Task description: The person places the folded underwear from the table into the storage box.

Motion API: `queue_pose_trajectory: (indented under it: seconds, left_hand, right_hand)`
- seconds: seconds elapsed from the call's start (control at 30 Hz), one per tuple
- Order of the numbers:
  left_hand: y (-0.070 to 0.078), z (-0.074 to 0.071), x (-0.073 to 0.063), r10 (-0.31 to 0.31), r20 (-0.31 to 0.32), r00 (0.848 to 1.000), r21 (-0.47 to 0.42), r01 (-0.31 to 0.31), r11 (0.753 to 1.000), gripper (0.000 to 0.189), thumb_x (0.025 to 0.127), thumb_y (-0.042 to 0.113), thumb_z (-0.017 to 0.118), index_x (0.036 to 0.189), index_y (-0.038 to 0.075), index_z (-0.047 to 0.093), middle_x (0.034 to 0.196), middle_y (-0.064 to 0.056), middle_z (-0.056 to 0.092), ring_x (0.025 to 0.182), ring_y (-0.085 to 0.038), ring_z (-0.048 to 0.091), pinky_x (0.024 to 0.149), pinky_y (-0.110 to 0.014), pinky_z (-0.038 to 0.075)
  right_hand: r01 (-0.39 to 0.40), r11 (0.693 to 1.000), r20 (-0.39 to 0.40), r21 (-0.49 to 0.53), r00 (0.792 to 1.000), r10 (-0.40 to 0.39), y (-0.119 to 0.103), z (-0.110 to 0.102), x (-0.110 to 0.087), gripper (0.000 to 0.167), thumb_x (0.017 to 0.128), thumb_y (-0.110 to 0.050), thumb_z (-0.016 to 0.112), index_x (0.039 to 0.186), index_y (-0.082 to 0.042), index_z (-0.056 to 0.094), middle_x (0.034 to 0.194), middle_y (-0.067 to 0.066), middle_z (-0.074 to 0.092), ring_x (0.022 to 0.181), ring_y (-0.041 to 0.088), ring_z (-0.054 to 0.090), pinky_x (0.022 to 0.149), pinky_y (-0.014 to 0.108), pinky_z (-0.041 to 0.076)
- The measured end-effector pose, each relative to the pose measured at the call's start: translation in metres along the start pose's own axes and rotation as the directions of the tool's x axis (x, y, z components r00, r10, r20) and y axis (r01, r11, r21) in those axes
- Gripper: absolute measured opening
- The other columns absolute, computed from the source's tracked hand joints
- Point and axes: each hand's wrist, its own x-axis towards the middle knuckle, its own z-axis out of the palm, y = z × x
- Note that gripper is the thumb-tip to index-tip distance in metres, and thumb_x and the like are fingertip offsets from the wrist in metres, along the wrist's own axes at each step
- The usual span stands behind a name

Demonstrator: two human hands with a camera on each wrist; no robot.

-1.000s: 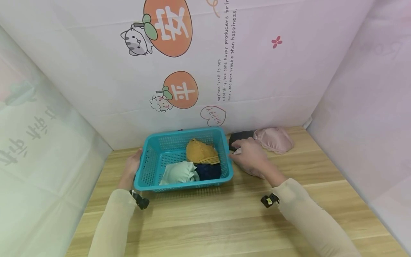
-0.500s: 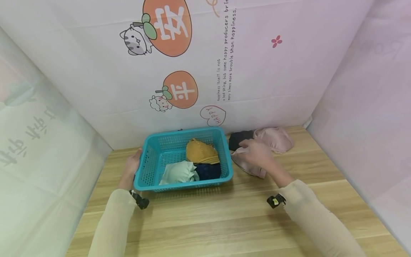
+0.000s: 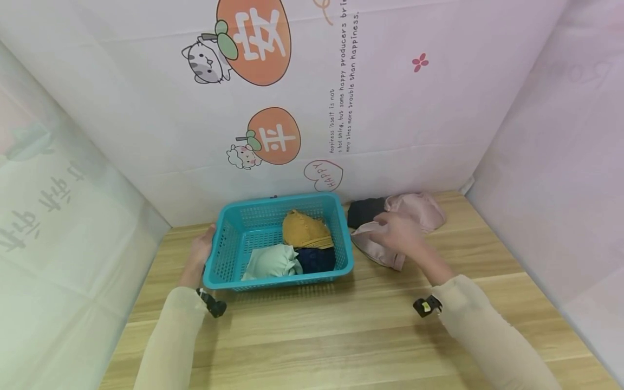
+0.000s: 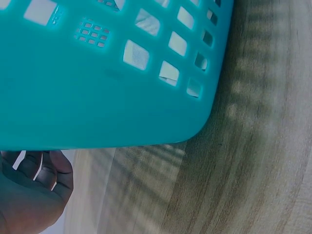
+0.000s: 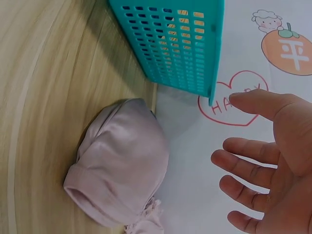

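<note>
My left hand (image 3: 199, 250) grips the left end of a turquoise perforated plastic basket (image 3: 344, 238); in the left wrist view its bent fingers (image 4: 46, 175) reach behind the rim. Inside the basket lie a folded mustard bra (image 3: 303, 230), a pale mint folded garment (image 3: 273, 261) and a navy one (image 3: 317, 260). Right of the basket, a mauve folded bra (image 3: 382, 254) lies on the table, partly covered in the head view by my right hand (image 3: 401, 234). In the right wrist view that hand (image 5: 285, 165) shows spread, slightly bent fingers, apart from the mauve bra (image 5: 124, 161).
Behind my right hand, a dark grey folded garment (image 3: 365, 212) and a pale pink lace-trimmed bra (image 3: 424, 210) lie by the back wall. Printed cloth walls (image 3: 390, 108) enclose the wooden table (image 3: 302, 336) at back and sides.
My right hand has drawn away from the basket's right rim, to the right, uncovering more of the mauve bra. My left hand and the basket have stayed in place.
</note>
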Motion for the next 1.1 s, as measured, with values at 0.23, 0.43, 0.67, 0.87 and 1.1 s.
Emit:
queue_pose_trajectory:
  seconds: [0.23,0.43,0.67,0.87,1.1]
  left_hand:
    - [0.000,0.001,0.000,-0.013,-0.014,1.000,0.029,0.014,0.999,0.090,0.092,0.080,0.026,0.143,0.011,0.053,0.101,-0.005,0.063,0.082,-0.010,0.061,0.073,-0.026,0.051]
    - [0.001,0.001,-0.001,-0.012,-0.025,1.000,0.035,0.013,0.999,0.089,0.093,0.080,0.027,0.139,0.010,0.055,0.095,-0.003,0.062,0.080,-0.010,0.061,0.072,-0.025,0.051]
    - [0.001,0.001,-0.001,0.006,-0.018,1.000,0.022,-0.006,1.000,0.087,0.094,0.078,0.026,0.140,0.010,0.055,0.091,0.000,0.062,0.077,-0.009,0.060,0.071,-0.026,0.051]
    - [0.001,0.000,-0.002,-0.006,-0.005,1.000,0.008,0.006,1.000,0.086,0.093,0.080,0.026,0.141,0.014,0.054,0.089,0.002,0.060,0.078,-0.009,0.060,0.072,-0.025,0.052]
    - [0.001,0.001,-0.003,-0.007,-0.003,1.000,-0.007,0.007,1.000,0.087,0.093,0.079,0.027,0.143,0.013,0.052,0.108,-0.009,0.063,0.084,-0.010,0.063,0.074,-0.027,0.053]
  right_hand:
    - [-0.039,0.998,0.006,-0.042,0.999,0.039,0.009,0.000,-0.002,0.050,0.089,-0.040,0.070,0.123,-0.004,0.066,0.116,0.016,0.071,0.107,0.035,0.067,0.088,0.054,0.052]
    - [-0.058,0.997,0.006,-0.060,0.998,0.059,0.017,0.002,-0.003,0.050,0.089,-0.041,0.069,0.125,-0.005,0.066,0.116,0.016,0.072,0.106,0.035,0.067,0.087,0.053,0.051]
    - [-0.077,0.995,0.014,-0.068,0.997,0.078,0.023,0.003,-0.004,0.052,0.089,-0.042,0.068,0.126,-0.006,0.065,0.117,0.015,0.072,0.108,0.036,0.065,0.088,0.056,0.047]
    - [-0.096,0.991,0.026,-0.090,0.995,0.099,0.029,0.006,-0.005,0.053,0.089,-0.044,0.067,0.126,-0.007,0.065,0.118,0.015,0.071,0.112,0.038,0.062,0.088,0.060,0.042]
    - [-0.114,0.991,0.050,-0.070,0.992,0.118,0.034,0.010,-0.005,0.055,0.089,-0.046,0.067,0.127,-0.006,0.065,0.123,0.017,0.069,0.116,0.043,0.059,0.094,0.067,0.039]
